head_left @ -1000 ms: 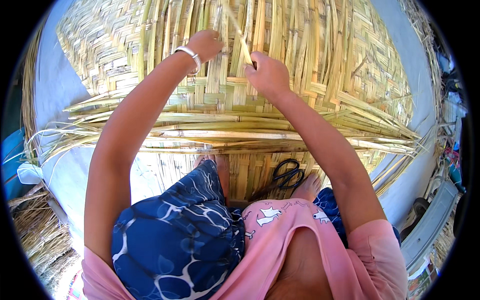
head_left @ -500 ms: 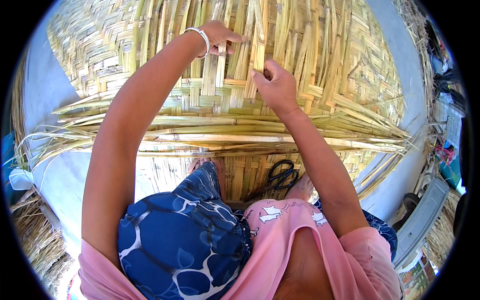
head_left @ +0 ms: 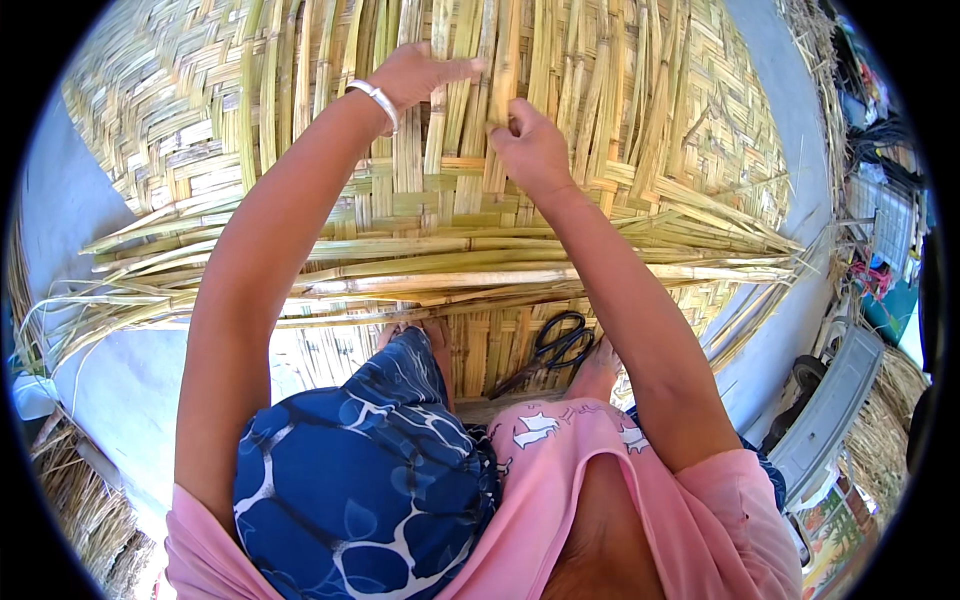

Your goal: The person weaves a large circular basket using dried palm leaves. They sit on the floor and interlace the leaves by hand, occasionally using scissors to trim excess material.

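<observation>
Split reed strips are woven into a large mat (head_left: 160, 120) spread before me. My right hand (head_left: 533, 150) is closed, thumb and fingers pinching a flat yellowish strip (head_left: 506, 70) that runs away from me over the weave. Just left of it, my left hand (head_left: 415, 78), with a white bangle (head_left: 376, 103) at the wrist, lies over neighbouring upright strips. Its thumb stretches rightward; the other fingers are partly hidden, and it appears to hold nothing. Nearer me, a bundle of loose strips (head_left: 440, 275) lies crosswise on the mat.
Dark-handled scissors (head_left: 562, 342) lie on the woven part by my feet. A grey plastic piece (head_left: 835, 415) stands at right, near assorted household items. Piles of dry straw (head_left: 85, 490) lie at the lower left. Grey floor (head_left: 70, 220) borders the mat.
The view has shifted slightly. My left hand has moved a little farther up and left over the strips, its thumb still extended. My right hand keeps its pinch, slightly farther away.
</observation>
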The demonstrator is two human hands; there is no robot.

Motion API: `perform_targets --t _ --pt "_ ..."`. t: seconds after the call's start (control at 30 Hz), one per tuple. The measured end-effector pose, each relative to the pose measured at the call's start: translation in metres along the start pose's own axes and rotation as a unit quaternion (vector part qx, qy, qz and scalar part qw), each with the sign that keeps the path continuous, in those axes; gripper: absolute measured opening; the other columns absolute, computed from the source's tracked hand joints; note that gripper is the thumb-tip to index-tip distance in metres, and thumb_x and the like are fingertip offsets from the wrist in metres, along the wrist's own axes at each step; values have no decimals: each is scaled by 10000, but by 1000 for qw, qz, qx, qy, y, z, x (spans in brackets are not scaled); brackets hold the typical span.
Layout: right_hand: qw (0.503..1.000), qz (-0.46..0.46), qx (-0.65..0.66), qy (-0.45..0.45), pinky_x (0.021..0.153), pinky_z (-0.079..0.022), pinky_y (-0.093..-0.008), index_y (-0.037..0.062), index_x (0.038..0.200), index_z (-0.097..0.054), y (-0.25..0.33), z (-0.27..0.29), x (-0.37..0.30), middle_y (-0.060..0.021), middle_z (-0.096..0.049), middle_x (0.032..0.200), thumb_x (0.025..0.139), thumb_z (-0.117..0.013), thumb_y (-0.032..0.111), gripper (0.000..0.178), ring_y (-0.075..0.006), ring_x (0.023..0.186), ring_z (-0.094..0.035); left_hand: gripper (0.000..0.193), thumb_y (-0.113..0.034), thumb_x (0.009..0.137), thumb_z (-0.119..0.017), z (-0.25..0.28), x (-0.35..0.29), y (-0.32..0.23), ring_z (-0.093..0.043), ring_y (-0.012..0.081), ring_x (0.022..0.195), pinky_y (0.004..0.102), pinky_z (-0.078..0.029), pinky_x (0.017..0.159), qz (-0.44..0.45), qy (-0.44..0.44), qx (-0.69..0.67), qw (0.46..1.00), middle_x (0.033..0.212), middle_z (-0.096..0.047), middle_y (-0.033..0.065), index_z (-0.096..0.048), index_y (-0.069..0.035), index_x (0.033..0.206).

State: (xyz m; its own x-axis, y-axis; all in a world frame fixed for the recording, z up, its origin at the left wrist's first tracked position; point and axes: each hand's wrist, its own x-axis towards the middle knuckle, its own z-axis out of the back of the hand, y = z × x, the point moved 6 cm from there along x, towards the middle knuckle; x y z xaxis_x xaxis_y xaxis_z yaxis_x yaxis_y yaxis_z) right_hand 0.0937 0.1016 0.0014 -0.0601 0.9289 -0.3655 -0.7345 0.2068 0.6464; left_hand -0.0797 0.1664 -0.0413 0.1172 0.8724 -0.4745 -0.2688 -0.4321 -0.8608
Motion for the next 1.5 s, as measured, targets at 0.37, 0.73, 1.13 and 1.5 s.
perform_targets --t 0.37,0.73,1.13,1.5 --pt "974 145 -81 152 685 -451 -403 82 989 -566 10 -14 8 -127 -615 797 867 -546 225 189 -320 758 -578 470 -213 835 -668 17 -61 -5 -560 120 929 260 -512 817 -38 2 -240 970 881 -563 19 -519 30 1209" --pt "958 216 -181 58 764 -457 -389 86 1020 -577 19 -17 1 -102 -633 907 839 -548 140 190 -294 891 -569 174 -28 838 -586 22 -115 40 -600 92 686 220 -529 586 -22 -186 -167 968 855 -640 48 -652 -24 999" --pt "837 382 -389 -41 797 -439 -366 76 993 -605 36 -28 -41 -89 -587 918 733 -545 85 267 -253 915 -537 178 -38 870 -564 61 -160 77 -617 121 782 235 -508 620 5 -299 -237 924 899 -637 30 -625 -54 1036" --pt "894 367 -193 169 732 -465 -407 32 930 -610 112 -82 -6 -114 -625 860 816 -616 235 233 -285 815 -590 153 -22 865 -515 104 -175 59 -586 170 925 320 -488 779 -54 -74 -455 886 981 -626 51 -598 -67 985"
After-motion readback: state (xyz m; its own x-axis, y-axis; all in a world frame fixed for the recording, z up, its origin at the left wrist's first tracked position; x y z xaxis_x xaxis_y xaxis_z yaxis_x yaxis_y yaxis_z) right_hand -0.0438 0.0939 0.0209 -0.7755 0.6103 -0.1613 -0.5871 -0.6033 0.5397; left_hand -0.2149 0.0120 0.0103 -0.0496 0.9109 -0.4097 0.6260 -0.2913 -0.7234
